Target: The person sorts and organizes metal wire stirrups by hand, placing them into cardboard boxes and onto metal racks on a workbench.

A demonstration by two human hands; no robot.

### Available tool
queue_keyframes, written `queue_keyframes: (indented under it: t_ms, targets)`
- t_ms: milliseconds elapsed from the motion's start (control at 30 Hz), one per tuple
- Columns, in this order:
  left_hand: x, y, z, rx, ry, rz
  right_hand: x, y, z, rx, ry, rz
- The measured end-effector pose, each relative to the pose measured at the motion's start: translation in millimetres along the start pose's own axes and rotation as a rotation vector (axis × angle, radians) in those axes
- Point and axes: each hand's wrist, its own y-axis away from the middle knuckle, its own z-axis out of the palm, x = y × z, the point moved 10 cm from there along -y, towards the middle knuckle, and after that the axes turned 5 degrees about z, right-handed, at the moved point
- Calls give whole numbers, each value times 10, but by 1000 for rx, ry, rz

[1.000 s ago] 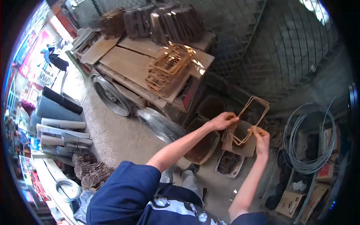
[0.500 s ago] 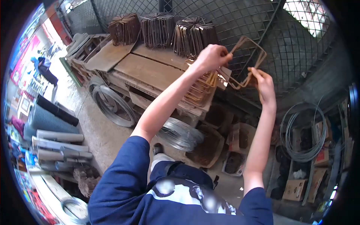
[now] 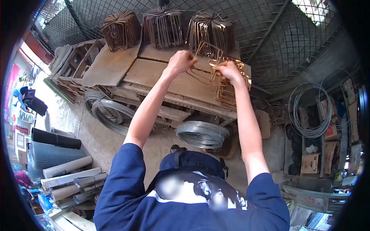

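My left hand is closed on the left side of some bent wire frames, thin and roughly rectangular. On their right side, my right hand grips them with fingers pressed together. The frames hang above the wooden table. Just beyond and below my right hand lies a pile of similar yellowish-brown wire frames at the table's right end. Three bundles of bent rods stand along the back: a rusty one, a grey one and a shinier one.
Coils of grey wire lie below the table's front edge, with more wire coils further left. Mesh rolls are stacked at the left. A wire fence rises behind. Boxes and shelves stand right. A person is far left.
Both hands have moved left with the wire frames, from beside the fence to over the table. The view has turned, and the table now sits more centrally.
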Motion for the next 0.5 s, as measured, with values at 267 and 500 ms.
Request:
queue_keyframes:
  t_ms: [267, 500]
  targets:
    - [-637, 153, 198, -36, -6, -133, 329, -299, 543, 9, 108, 110]
    - [-936, 208, 347, -120, -229, -138, 232, -203, 653, 105, 174, 145]
